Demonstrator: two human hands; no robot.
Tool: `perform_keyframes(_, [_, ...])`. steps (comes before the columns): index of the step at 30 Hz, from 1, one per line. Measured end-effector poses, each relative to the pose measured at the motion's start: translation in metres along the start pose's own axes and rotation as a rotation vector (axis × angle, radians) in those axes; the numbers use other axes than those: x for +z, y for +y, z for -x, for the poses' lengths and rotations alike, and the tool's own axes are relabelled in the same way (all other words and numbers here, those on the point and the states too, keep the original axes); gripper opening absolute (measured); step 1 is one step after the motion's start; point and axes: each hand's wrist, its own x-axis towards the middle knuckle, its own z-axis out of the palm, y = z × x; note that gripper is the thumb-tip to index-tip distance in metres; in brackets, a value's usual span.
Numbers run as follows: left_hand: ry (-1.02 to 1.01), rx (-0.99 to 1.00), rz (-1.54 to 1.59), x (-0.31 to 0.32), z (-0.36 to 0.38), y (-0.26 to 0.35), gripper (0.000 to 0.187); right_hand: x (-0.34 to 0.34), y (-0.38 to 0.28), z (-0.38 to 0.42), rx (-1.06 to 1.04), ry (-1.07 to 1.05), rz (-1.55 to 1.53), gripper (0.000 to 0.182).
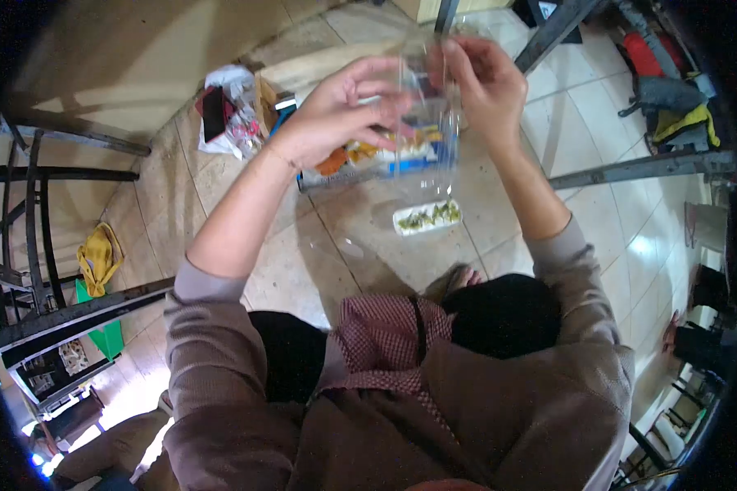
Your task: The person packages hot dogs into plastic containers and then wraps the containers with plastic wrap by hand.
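Clear plastic container (427,168): right fingers (464,69) pinching edge; left fingers (375,66) spread alongside.

Likely some kind of workroom: dark metal frames (74,174), tiled floor (581,123)

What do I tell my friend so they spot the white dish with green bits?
Look at the tiled floor past the person's knees. Just below the clear plastic container in this view lies an oblong dish. It's white with green bits, unlike the bigger blue-edged box beyond.
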Motion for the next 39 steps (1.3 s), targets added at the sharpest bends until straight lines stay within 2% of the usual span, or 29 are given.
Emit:
perform_keyframes(2, [-0.179, 0.022, 0.190, -0.004, -0.004, -0.019, 0.058, 0.008, -0.001, 0.000, 0.064, -0.017, -0.134, 0.021])
perform_keyframes(6, [-0.240, 0.002, 0.302, 0.002, -0.007, -0.043, 0.060, 0.014, 0.022, -0.003, 0.083, -0.092, -0.242, 0.031])
perform_keyframes(8, [-0.191, -0.051, 0.112, -0.006, -0.008, -0.045, 0.059, 0.017, 0.034, -0.001, 0.156, -0.115, -0.421, 0.044])
perform_keyframes(9, [-0.122, -0.034, -0.131, -0.014, -0.009, -0.048, 0.059, 0.015, 0.042, 0.001, 0.161, -0.115, -0.421, 0.044])
perform_keyframes(10, [-0.123, -0.039, -0.127, -0.020, -0.009, -0.052, 0.059, 0.007, 0.052, 0.002, 0.132, -0.201, -0.316, 0.034])
perform_keyframes(11, [-0.011, -0.066, -0.468, -0.027, -0.008, -0.056, 0.059, -0.002, 0.063, 0.004, 0.100, -0.286, -0.212, 0.025])
perform_keyframes(12, [0.103, -0.093, -0.809, -0.035, -0.008, -0.063, 0.059, -0.010, 0.077, 0.007, 0.104, -0.283, -0.212, 0.025])
perform_keyframes(13, [0.159, 0.164, -1.039, -0.044, -0.010, -0.077, 0.063, -0.018, 0.090, 0.012, 0.187, -0.339, -0.174, 0.028])
perform_keyframes(14, [0.153, 0.161, -1.039, -0.050, -0.012, -0.093, 0.063, -0.025, 0.103, 0.019, 0.270, -0.394, -0.135, 0.032])
perform_keyframes(16, [0.188, 0.079, -1.297, -0.049, -0.014, -0.111, 0.069, -0.034, 0.109, 0.035, 0.341, -0.421, -0.042, 0.037])
perform_keyframes(17, [0.224, 0.107, -1.376, -0.044, -0.015, -0.123, 0.071, -0.037, 0.112, 0.042, 0.406, -0.454, 0.053, 0.042])
perform_keyframes(18, [0.216, 0.107, -1.373, -0.037, -0.019, -0.128, 0.071, -0.040, 0.114, 0.047, 0.412, -0.449, 0.055, 0.042])
perform_keyframes(20, [0.165, -0.021, -1.391, -0.023, -0.030, -0.137, 0.072, -0.045, 0.117, 0.054, 0.416, -0.519, 0.283, 0.048])
perform_keyframes(22, [0.172, -0.038, -1.427, -0.012, -0.038, -0.148, 0.074, -0.049, 0.132, 0.063, 0.442, -0.539, 0.277, 0.050])
perform_keyframes(24, [0.161, -0.056, -1.455, -0.005, -0.044, -0.156, 0.078, -0.053, 0.145, 0.070, 0.126, -0.595, 0.370, 0.049])
perform_keyframes(27, [0.126, -0.101, -1.537, 0.003, -0.048, -0.161, 0.080, -0.059, 0.147, 0.074, 0.088, -0.706, 0.523, 0.050])
perform_keyframes(30, [0.067, -0.181, -1.569, 0.006, -0.049, -0.164, 0.082, -0.059, 0.160, 0.085, 0.062, -0.668, 0.461, 0.049])
perform_keyframes(31, [0.062, -0.182, -1.569, 0.005, -0.050, -0.167, 0.082, -0.059, 0.162, 0.087, 0.066, -0.666, 0.460, 0.049])
perform_keyframes(33, [0.100, -0.183, -1.589, 0.004, -0.049, -0.172, 0.080, -0.057, 0.165, 0.092, 0.251, -0.693, 0.450, 0.049])
perform_keyframes(37, [0.116, -0.188, -1.600, -0.004, -0.043, -0.177, 0.081, -0.049, 0.176, 0.097, 0.212, -0.676, 0.445, 0.048])
perform_keyframes(39, [0.117, -0.220, -1.548, -0.008, -0.040, -0.176, 0.083, -0.045, 0.175, 0.094, 0.323, -0.727, 0.477, 0.047])
